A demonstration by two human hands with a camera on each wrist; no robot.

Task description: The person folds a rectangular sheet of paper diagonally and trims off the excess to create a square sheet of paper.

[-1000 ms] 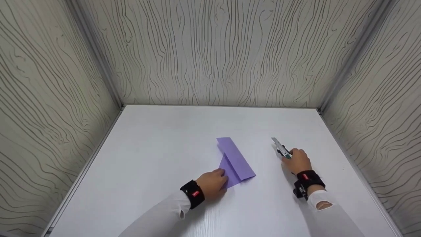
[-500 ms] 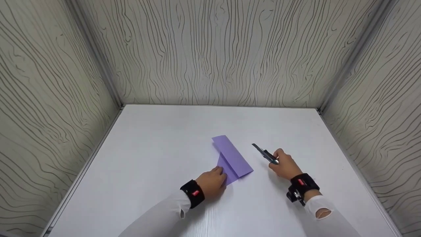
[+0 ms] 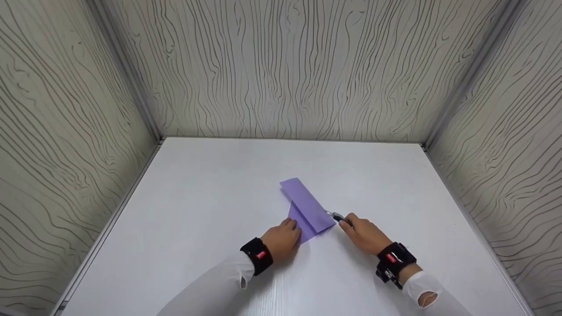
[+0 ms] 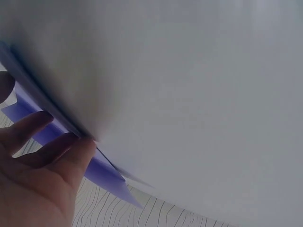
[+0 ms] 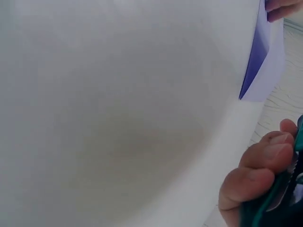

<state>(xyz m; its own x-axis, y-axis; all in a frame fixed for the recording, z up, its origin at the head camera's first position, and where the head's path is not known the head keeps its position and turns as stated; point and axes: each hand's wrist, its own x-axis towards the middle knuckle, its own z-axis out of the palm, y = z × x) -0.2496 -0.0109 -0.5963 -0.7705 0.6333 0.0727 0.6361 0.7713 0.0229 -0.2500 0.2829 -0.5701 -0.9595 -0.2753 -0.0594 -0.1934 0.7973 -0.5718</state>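
A purple sheet of paper (image 3: pixel 308 206) lies folded lengthwise on the white table, its flap standing slightly raised. On its lower left part rest the fingertips of my left hand (image 3: pixel 282 240), pressing it against the table; the left wrist view shows these fingers (image 4: pixel 78 158) along the paper's edge. My right hand (image 3: pixel 366 235) grips a utility knife (image 3: pixel 339 217) with a dark and teal handle. The knife's blade end is right at the paper's right edge in the head view. In the right wrist view, curled fingers (image 5: pixel 265 161) wrap the handle, and the blade is out of sight.
The white table (image 3: pixel 210 184) is bounded by wood-patterned panels (image 3: pixel 281 70) at the back and both sides. Grey posts (image 3: pixel 125 70) stand at the back corners. Black straps with small cameras circle both wrists.
My right hand has moved left with the utility knife, bringing the blade to the paper's right edge. The paper has shifted slightly left and away, while my left hand stays on it.
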